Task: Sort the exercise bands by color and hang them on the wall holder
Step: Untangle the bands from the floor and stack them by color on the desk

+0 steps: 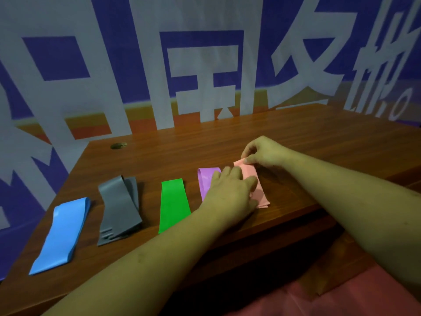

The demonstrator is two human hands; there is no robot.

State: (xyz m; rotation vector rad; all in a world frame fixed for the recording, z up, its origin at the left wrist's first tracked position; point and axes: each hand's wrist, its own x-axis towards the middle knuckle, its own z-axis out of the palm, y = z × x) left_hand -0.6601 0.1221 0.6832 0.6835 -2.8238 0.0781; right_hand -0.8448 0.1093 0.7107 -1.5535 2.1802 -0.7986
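A blue-and-white banner [205, 65] hangs behind the wooden table [319, 137]. Blue [61, 233], grey [118, 206], green [174, 204], purple [205, 179] and pink bands [263, 198] lie in a row on the table. The left hand [230, 192] presses flat on the pink band, and the right hand [264, 151] pinches its far end.

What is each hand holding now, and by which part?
The right hand pinches the pink band at its far end. The left hand lies across its middle, seemingly pressing rather than gripping.
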